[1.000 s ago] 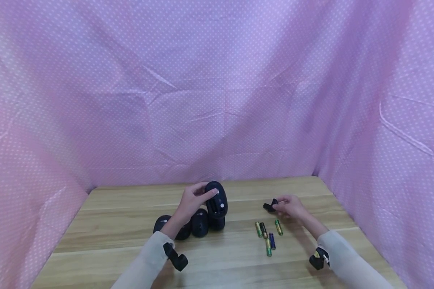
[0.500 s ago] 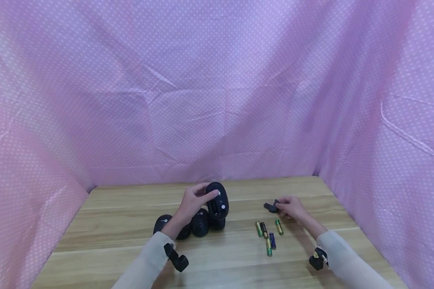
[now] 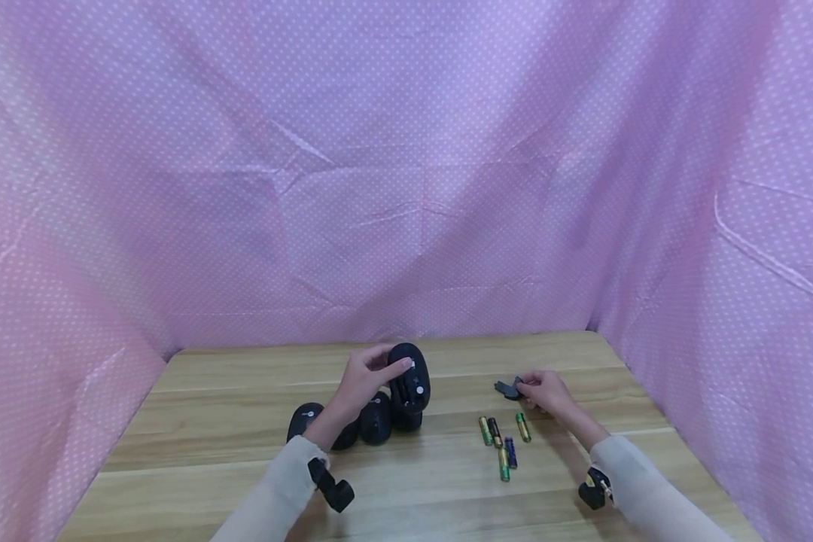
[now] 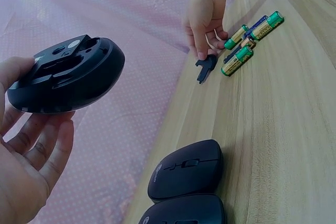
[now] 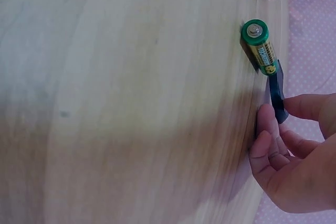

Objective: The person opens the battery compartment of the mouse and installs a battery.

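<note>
In the head view, the left hand (image 3: 362, 380) grasped a black wireless mouse (image 3: 416, 378) off the wooden table (image 3: 244, 376), thumb on its exposed underside, where the battery compartment was open. At three o'clock from that mouse, the right hand (image 3: 545, 390) pinched a black battery cover (image 3: 511, 392) between thumb and fingers; whether the cover touched the wood could not be told. Five cylindrical batteries (image 3: 510, 452) lay near the cover, at six o'clock from it. More black mice (image 3: 376, 418) sat between six and eight o'clock from the held one.
</note>
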Demonstrator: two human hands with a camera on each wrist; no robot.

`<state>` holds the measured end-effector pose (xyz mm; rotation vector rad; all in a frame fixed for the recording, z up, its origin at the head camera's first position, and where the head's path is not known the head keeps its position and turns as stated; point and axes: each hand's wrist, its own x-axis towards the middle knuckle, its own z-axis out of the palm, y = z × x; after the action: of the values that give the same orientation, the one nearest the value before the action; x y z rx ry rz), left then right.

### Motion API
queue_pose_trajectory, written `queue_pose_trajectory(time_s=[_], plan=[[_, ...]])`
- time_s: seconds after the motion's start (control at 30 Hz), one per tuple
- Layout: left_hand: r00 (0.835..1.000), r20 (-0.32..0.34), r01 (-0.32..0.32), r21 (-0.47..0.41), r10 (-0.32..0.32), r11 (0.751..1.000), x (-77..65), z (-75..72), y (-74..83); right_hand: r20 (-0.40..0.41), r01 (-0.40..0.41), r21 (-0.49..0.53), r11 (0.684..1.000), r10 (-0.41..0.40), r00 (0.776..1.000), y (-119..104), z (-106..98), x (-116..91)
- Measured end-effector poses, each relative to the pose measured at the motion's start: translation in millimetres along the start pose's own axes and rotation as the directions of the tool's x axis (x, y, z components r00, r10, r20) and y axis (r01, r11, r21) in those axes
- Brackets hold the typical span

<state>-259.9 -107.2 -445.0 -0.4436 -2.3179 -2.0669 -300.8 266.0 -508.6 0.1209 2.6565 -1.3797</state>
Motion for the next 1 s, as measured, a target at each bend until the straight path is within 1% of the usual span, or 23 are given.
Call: queue_pose_trajectory(time_s=[0.1, 0.37, 0.67, 1.0], plan=[[1.0, -0.004, 0.0, -0.004, 0.0, 1.0, 0.2, 0.3, -0.7, 0.001, 0.011, -0.012, 1.0, -0.011, 1.0, -1.5, 0.4, -1.1], [1.0, -0.014, 0.004, -0.008, -0.004, 1.0, -0.2, 0.4, -3.1, -0.028, 0.029, -0.06, 0.998, -0.031, 0.999, 0.1, 2.2, -1.3], [1.0, -0.018, -0.003, 0.001, 0.003, 1.0, -0.3, -1.0, -4.1, -0.03, 0.042, -0.062, 0.997, -0.044, 0.999, 0.4, 2.0, -1.1], [1.0, -0.021, 0.008, 0.01, -0.007, 1.0, -0.6, -2.3, -2.5, -0.026, 0.051, -0.062, 0.997, -0.053, 0.998, -0.9, 1.6, -1.9]])
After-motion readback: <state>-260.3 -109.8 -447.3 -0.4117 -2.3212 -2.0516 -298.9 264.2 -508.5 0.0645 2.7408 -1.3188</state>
